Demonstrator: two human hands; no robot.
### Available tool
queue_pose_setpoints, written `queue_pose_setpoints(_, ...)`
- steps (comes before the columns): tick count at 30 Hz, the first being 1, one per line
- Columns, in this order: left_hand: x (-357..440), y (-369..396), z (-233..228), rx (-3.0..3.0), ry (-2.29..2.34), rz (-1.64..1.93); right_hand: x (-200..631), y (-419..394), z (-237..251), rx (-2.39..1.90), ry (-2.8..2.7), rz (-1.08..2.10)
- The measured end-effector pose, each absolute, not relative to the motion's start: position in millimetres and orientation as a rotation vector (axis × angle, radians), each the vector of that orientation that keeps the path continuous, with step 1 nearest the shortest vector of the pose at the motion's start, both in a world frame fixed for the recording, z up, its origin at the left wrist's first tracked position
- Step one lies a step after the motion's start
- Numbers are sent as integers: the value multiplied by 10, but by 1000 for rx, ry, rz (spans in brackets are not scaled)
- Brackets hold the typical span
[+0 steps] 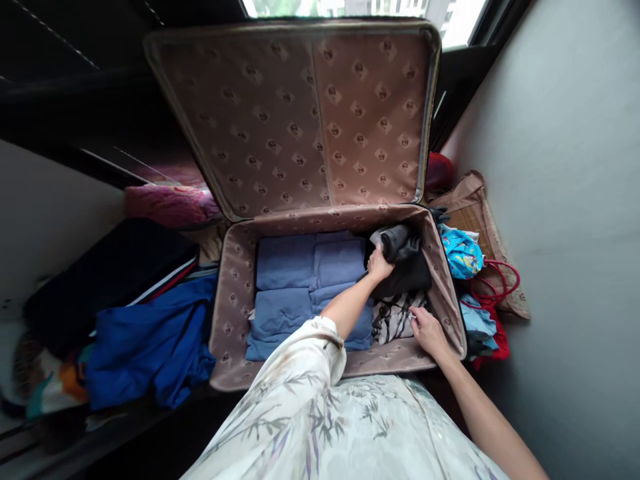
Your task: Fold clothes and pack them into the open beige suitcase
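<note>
Dark garment [403, 257], seemingly crosswise under left hand [379, 265]

Suitcase lining [235, 293] tan, diamond-patterned; folded clothes [300, 280] blue; rolled garment [403, 257] black; striped cloth [395, 317] black-and-white.

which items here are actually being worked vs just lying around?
In hand: suitcase, dark garment under left hand, patterned cloth at right hand, folded blue clothes.
Lying about: blue jacket, bag pile, pink cushion.
</note>
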State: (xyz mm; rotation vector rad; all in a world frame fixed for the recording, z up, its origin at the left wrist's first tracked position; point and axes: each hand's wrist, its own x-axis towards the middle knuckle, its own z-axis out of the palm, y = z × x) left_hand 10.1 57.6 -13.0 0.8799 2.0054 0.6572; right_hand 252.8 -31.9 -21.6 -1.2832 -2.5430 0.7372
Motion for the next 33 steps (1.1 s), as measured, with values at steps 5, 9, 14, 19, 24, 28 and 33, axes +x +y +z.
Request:
queue_pose_setpoints(5, -54, 527, 96, 480, 1973, 942, 2610, -264, -277, -1226, -2503, 750)
queue_pose_setpoints(9, -87, 246, 406, 467, 1799, 1193, 2688, -193, -351, -1243, -2481, 776)
queue_pose_setpoints(14, -749, -380, 1043, 409, 1599, 1518, 2704, -121, -409, -1360, -2519, 855)
queue_pose_setpoints(19, -2031, -1328, 1756, 390, 1690, 1757, 2709, -98, -407, -1401, -2467, 866)
queue_pose_setpoints(24, -3287, -2201, 1951, 346, 1691, 2139, 2692, -110, -367, -1440, -2425, 848)
queue_pose_setpoints(28, -3860, -2586, 1619, -55, 2003, 2133, 2532, -220, -243, -1514, -2397, 863)
queue_pose_setpoints(33, -4072, -2696, 1177, -401, 2292, 2002, 2138, -557, 25, -1568, -2399, 864)
